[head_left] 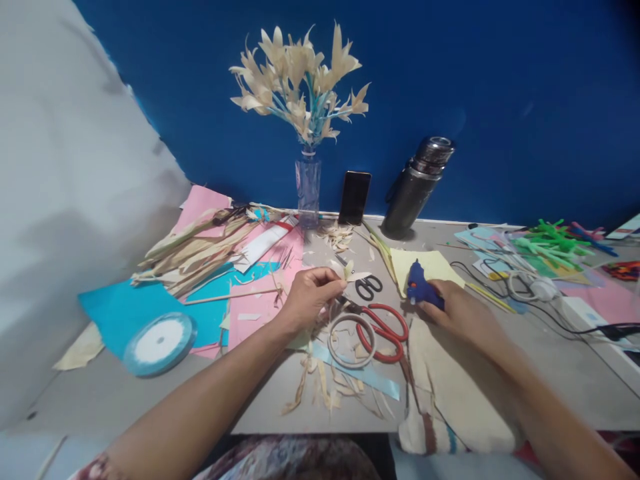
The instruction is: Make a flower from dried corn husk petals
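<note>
My left hand is over the middle of the table, thumb and fingertips pinched on a small pale corn husk piece. To the right, my right hand is wrapped round the handle of a blue glue gun, which is over a yellow paper sheet. Between the hands are black-handled scissors and larger red-handled scissors. A roll of tape overlaps the red handles. Husk scraps and a light blue ribbon strip are scattered nearer to me.
Husk flowers stand in a clear bottle by the blue wall, beside a phone and a dark flask. Left are dried husks and a ribbon spool. Right are green pipe cleaners, cables and a cloth.
</note>
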A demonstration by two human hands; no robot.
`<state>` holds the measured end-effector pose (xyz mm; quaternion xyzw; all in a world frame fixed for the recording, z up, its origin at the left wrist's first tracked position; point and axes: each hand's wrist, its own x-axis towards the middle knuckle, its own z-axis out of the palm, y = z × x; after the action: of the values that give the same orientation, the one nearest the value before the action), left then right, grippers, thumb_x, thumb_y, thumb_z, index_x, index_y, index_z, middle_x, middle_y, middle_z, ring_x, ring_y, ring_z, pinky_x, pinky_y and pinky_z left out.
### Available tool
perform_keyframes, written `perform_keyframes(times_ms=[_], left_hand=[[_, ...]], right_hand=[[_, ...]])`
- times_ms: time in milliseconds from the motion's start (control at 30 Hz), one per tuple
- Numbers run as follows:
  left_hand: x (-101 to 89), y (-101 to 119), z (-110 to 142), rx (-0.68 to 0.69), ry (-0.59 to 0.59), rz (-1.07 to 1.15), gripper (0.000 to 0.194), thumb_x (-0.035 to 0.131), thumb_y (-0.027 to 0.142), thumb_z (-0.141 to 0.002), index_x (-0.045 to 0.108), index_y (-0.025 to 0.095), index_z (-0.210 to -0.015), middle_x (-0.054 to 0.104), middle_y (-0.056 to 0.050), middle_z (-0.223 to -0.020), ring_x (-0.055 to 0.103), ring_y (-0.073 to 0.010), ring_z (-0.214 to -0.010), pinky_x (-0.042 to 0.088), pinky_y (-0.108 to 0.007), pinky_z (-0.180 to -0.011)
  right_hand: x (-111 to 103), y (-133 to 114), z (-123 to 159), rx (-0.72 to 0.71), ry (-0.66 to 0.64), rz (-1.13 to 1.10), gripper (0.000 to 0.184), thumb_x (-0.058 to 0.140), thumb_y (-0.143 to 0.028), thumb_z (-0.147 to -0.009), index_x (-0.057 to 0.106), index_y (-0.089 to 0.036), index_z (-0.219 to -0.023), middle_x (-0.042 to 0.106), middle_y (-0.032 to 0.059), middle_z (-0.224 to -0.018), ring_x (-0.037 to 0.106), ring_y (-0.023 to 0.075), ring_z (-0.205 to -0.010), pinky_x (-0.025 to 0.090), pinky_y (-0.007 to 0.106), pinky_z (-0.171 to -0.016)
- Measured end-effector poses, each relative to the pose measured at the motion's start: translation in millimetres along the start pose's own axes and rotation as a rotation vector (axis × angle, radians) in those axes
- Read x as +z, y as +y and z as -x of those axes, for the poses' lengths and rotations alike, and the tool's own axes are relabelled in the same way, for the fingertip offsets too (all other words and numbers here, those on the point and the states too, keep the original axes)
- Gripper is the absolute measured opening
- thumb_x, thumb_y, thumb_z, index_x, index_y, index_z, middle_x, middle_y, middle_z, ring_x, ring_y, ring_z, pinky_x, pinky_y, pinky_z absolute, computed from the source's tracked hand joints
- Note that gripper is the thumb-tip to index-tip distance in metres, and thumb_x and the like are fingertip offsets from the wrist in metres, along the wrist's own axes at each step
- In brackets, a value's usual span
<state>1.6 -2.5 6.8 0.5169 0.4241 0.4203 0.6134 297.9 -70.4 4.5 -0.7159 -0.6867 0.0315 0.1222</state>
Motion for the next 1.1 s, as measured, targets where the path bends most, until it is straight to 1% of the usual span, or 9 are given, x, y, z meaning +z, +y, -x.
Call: perform_keyframes(times_ms=[67, 133, 200, 300, 433, 567, 800, 933, 1100], left_hand=[[-0.3, -1, 0, 0.012, 0.005, -0.013, 0.021, 0.075, 0.029, -0.071, 0.063, 0.015, -0.062, 0.054, 0.004, -0.050, 0.046, -0.0072, -0.047, 0.034, -0.020, -0.048], [-0.2, -1, 0, 0.025, 0.010, -0.032, 0.020, 0.075, 0.029, -0.071, 0.064, 0.014, -0.062, 0.055, 0.003, -0.051, 0.047, -0.0073, -0.048, 0.035, -0.019, -0.049], [0.5, -2, 0, 0.037, 0.011, -0.049, 0.019, 0.076, 0.028, -0.070, 0.065, 0.014, -0.063, 0.055, 0.003, -0.053, 0.047, -0.0074, -0.049, 0.035, -0.019, -0.048], [2.0, 0, 2, 0.038, 0.000, -0.066, 0.017, 0.076, 0.028, -0.070, 0.066, 0.015, -0.065, 0.057, 0.003, -0.055, 0.047, -0.0075, -0.048, 0.034, -0.019, -0.045], [2.5, 3, 5, 0.014, -0.023, -0.074, 0.017, 0.076, 0.029, -0.069, 0.067, 0.015, -0.065, 0.056, 0.003, -0.051, 0.046, -0.0077, -0.043, 0.032, -0.020, -0.041], [1.5, 3, 4, -0.005, -0.033, -0.048, 0.016, 0.077, 0.029, -0.068, 0.071, 0.015, -0.066, 0.055, 0.003, -0.048, 0.045, -0.0078, -0.041, 0.031, -0.020, -0.039], [0.1, -4, 1, 0.003, -0.008, -0.056, 0.012, 0.077, 0.027, -0.068, 0.075, 0.015, -0.069, 0.059, 0.001, -0.051, 0.046, -0.0086, -0.043, 0.033, -0.020, -0.040], [0.9, -4, 1, 0.000, -0.005, -0.031, 0.013, 0.078, 0.025, -0.067, 0.077, 0.015, -0.076, 0.067, -0.002, -0.064, 0.053, -0.0104, -0.050, 0.037, -0.020, -0.043], [2.0, -3, 2, -0.011, -0.022, -0.013, 0.012, 0.078, 0.025, -0.067, 0.077, 0.015, -0.074, 0.066, -0.002, -0.061, 0.051, -0.0096, -0.049, 0.036, -0.020, -0.042]], right_hand=[[0, -3, 0, -0.044, 0.006, 0.055, 0.030, 0.060, -0.033, -0.085, 0.067, -0.018, -0.110, 0.068, 0.0155, -0.110, 0.063, 0.0311, -0.097, 0.045, 0.037, -0.075], [-6, -19, 0, -0.079, 0.023, 0.032, 0.024, 0.061, -0.030, -0.085, 0.070, -0.017, -0.103, 0.066, 0.0170, -0.118, 0.062, 0.0328, -0.103, 0.046, 0.041, -0.082], [-14, -44, -2, -0.076, -0.029, -0.201, 0.026, 0.059, -0.037, -0.088, 0.070, -0.020, -0.104, 0.070, 0.0119, -0.108, 0.064, 0.0285, -0.096, 0.048, 0.038, -0.080], [-24, -86, -9, -0.025, -0.217, -0.686, 0.031, 0.057, -0.045, -0.090, 0.071, -0.020, -0.101, 0.074, 0.0064, -0.095, 0.067, 0.0201, -0.077, 0.050, 0.030, -0.068], [-21, -118, -22, -0.060, -0.159, -0.836, 0.033, 0.057, -0.044, -0.089, 0.071, -0.017, -0.078, 0.068, 0.0021, -0.069, 0.058, 0.0144, -0.060, 0.043, 0.025, -0.056], [-10, -122, -26, -0.002, -0.087, -0.901, 0.031, 0.059, -0.042, -0.087, 0.070, -0.017, -0.071, 0.066, 0.0013, -0.064, 0.055, 0.0130, -0.055, 0.040, 0.023, -0.050], [5, -119, -26, 0.017, -0.046, -0.932, 0.030, 0.060, -0.042, -0.087, 0.071, -0.017, -0.073, 0.066, 0.0017, -0.062, 0.053, 0.0133, -0.051, 0.042, 0.024, -0.050], [7, -120, -26, -0.002, -0.043, -0.937, 0.030, 0.059, -0.041, -0.087, 0.070, -0.017, -0.072, 0.068, 0.0018, -0.064, 0.052, 0.0122, -0.049, 0.042, 0.024, -0.050], [7, -119, -27, -0.012, -0.047, -0.943, 0.030, 0.059, -0.040, -0.087, 0.070, -0.017, -0.072, 0.069, 0.0020, -0.066, 0.053, 0.0119, -0.050, 0.043, 0.023, -0.050]])
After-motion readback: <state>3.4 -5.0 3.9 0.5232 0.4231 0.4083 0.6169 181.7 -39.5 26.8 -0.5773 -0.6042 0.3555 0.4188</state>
